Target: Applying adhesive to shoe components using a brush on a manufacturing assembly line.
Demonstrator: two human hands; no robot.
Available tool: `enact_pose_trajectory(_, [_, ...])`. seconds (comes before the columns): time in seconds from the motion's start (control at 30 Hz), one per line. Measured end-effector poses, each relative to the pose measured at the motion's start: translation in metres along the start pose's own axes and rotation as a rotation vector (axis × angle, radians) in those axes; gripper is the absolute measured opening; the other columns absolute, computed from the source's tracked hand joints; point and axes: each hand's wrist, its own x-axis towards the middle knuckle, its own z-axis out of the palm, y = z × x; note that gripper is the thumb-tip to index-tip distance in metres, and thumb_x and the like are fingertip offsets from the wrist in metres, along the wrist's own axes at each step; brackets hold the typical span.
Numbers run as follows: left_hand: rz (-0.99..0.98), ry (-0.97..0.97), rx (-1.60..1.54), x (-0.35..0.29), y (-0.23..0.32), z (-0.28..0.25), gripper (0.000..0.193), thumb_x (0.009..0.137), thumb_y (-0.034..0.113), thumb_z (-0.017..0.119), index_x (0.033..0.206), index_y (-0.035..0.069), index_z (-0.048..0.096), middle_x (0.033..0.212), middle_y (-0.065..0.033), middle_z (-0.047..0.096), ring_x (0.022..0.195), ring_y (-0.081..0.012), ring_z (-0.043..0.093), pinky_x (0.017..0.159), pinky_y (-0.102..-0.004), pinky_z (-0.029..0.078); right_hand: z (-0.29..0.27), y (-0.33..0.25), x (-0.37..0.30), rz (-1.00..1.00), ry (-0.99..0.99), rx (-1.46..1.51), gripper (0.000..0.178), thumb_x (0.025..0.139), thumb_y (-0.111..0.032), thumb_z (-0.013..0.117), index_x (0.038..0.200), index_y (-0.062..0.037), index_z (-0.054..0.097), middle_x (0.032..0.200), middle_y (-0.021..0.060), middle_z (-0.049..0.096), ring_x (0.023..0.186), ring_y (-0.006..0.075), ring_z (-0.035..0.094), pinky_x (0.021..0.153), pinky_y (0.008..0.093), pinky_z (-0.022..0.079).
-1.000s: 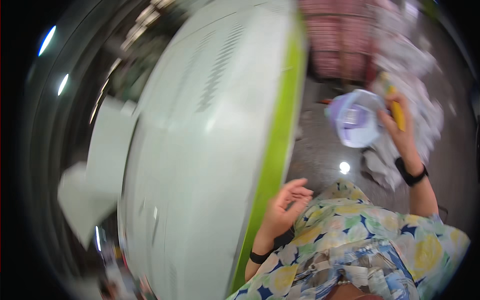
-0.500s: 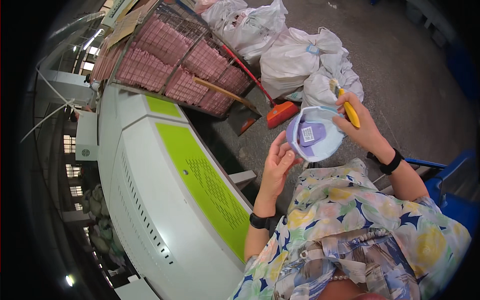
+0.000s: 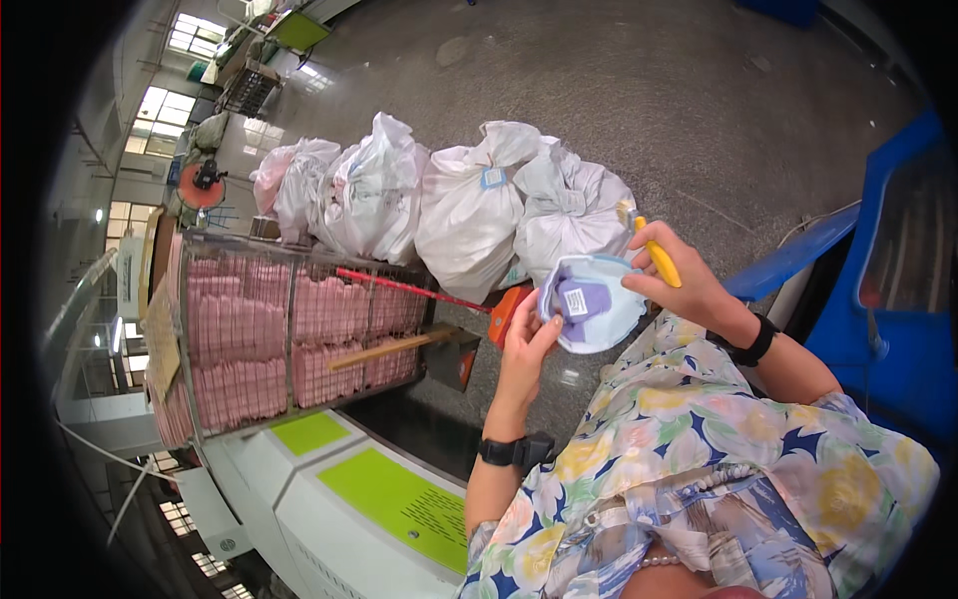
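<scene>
In front of my body is a light blue and purple cap-shaped fabric piece [image 3: 604, 304], its hollow side facing up and a white printed label inside. My left hand [image 3: 526, 344] pinches its left edge between thumb and fingers. My right hand [image 3: 684, 280] grips a small brush [image 3: 662, 265] with a yellow handle and pale bristles, bristles pointing up and away. The thumb of that same hand presses on the upper right rim of the fabric piece. Each wrist wears a black band.
Several tied white sacks [image 3: 469, 225] stand in a row ahead. At left, a wire cage [image 3: 289, 339] holds stacked pink material. A red broom [image 3: 419, 285] and a dustpan [image 3: 454, 359] lean beside it. A white-green machine [image 3: 369, 519] is near left; blue equipment [image 3: 898, 270] stands right.
The view has swung left, showing more sacks, windows and a fan. My left fingers have closed onto the fabric piece's edge, having been loose beside it. The brush stays in my right hand.
</scene>
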Motion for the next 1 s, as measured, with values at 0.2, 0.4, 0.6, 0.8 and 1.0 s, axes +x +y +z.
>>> enact_pose_trajectory(0.2, [0.024,-0.087,-0.064,0.162,0.043,0.078,0.047,0.092,0.014,0.058,0.133,-0.004,0.043,0.120,-0.0099,0.058,0.107,-0.0164,0.059,0.094,-0.0331,0.047,-0.106,0.048,0.060,0.033,0.303,0.299,0.029,0.089,-0.010,0.066,0.110,-0.0082,0.046,0.084,0.0034,0.062,0.076,0.0089,0.060,0.067,0.0241,0.047])
enact_pose_trajectory(0.4, [0.257,-0.070,0.279,0.288,0.078,0.166,0.057,0.079,0.000,0.072,0.128,0.002,0.042,0.118,-0.0090,0.057,0.109,-0.0168,0.055,0.094,-0.0318,0.046,-0.189,0.099,0.057,0.253,0.590,0.273,0.024,0.090,-0.007,0.063,0.108,-0.0076,0.047,0.082,0.0046,0.063,0.072,0.0102,0.060,0.066,0.0242,0.048])
enact_pose_trajectory(0.6, [1.164,-0.179,0.991,0.387,0.119,0.215,0.056,0.069,-0.004,0.071,0.117,0.010,0.047,0.113,-0.0112,0.057,0.110,-0.0295,0.055,0.093,-0.0395,0.047,-0.227,0.106,0.047,0.291,0.814,0.211,0.021,0.091,-0.008,0.061,0.107,-0.0074,0.047,0.082,0.0052,0.063,0.072,0.0106,0.062,0.063,0.0229,0.049])
enact_pose_trajectory(0.8, [1.798,-0.299,1.041,0.487,0.172,0.246,0.035,0.074,0.009,0.069,0.104,0.021,0.057,0.116,-0.0044,0.058,0.109,-0.0246,0.053,0.090,-0.0409,0.042,-0.241,0.082,0.055,0.469,1.090,0.090,0.016,0.094,-0.014,0.058,0.105,-0.0089,0.048,0.083,0.0041,0.062,0.072,0.0098,0.062,0.061,0.0209,0.048])
enact_pose_trajectory(1.0, [1.970,-0.316,0.813,0.622,0.229,0.242,0.036,0.071,0.007,0.068,0.102,0.022,0.057,0.112,-0.0048,0.059,0.105,-0.0245,0.054,0.091,-0.0437,0.040,-0.238,0.080,0.176,0.351,1.425,0.018,0.014,0.095,-0.019,0.058,0.101,-0.0115,0.048,0.079,0.0028,0.062,0.064,0.0053,0.055,0.055,0.0180,0.041])
